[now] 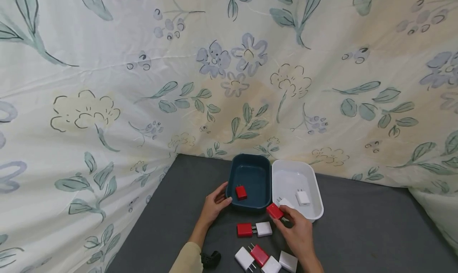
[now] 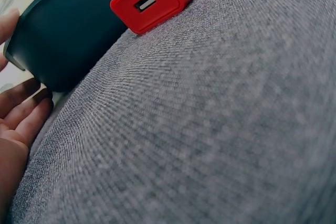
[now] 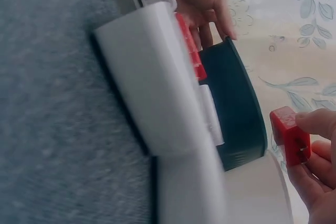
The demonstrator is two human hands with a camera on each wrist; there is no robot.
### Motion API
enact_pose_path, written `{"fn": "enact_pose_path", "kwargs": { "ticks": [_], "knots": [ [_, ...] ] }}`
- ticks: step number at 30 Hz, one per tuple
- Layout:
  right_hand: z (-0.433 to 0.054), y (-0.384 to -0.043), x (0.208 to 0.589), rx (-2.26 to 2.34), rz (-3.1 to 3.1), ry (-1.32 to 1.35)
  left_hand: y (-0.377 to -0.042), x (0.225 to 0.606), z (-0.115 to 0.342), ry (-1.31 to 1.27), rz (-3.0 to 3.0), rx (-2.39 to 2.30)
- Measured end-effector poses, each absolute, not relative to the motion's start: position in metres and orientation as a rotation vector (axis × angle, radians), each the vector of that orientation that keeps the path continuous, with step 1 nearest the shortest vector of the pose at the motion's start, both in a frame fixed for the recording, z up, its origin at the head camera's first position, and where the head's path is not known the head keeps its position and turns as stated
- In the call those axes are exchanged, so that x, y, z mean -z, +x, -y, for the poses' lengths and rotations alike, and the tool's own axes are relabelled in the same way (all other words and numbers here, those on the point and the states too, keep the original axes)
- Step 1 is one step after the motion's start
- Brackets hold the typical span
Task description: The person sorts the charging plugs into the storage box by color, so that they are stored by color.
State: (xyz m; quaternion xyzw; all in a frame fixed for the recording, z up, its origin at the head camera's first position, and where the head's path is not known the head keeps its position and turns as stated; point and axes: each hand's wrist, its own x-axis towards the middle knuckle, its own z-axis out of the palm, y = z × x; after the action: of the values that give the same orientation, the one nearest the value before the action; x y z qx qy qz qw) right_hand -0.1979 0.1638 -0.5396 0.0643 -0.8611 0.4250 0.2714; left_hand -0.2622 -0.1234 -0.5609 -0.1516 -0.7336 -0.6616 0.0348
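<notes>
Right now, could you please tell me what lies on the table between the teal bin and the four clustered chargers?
In the head view, a red charger and a white charger lie side by side.

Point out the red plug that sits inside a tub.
The red plug in the dark teal tub. Of the others, one is pinched by the right hand's fingers and two lie on the grey table.

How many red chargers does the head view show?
4: one red charger in the teal bin, one in the right hand, one on the table near the bin, one lower among white chargers. More may be hidden.
</notes>
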Motion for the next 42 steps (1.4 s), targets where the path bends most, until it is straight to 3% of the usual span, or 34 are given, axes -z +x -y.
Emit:
{"fn": "enact_pose_path", "kwargs": {
  "ticks": [32,42],
  "knots": [
    [-0.156,-0.217,0.532,-1.087,2.404,0.230,-0.264,0.562,0.124,-0.477,2.273,2.040],
    [-0.156,-0.223,0.530,-1.055,2.378,0.287,-0.280,0.595,0.123,-0.422,2.236,1.977]
  ]
}}
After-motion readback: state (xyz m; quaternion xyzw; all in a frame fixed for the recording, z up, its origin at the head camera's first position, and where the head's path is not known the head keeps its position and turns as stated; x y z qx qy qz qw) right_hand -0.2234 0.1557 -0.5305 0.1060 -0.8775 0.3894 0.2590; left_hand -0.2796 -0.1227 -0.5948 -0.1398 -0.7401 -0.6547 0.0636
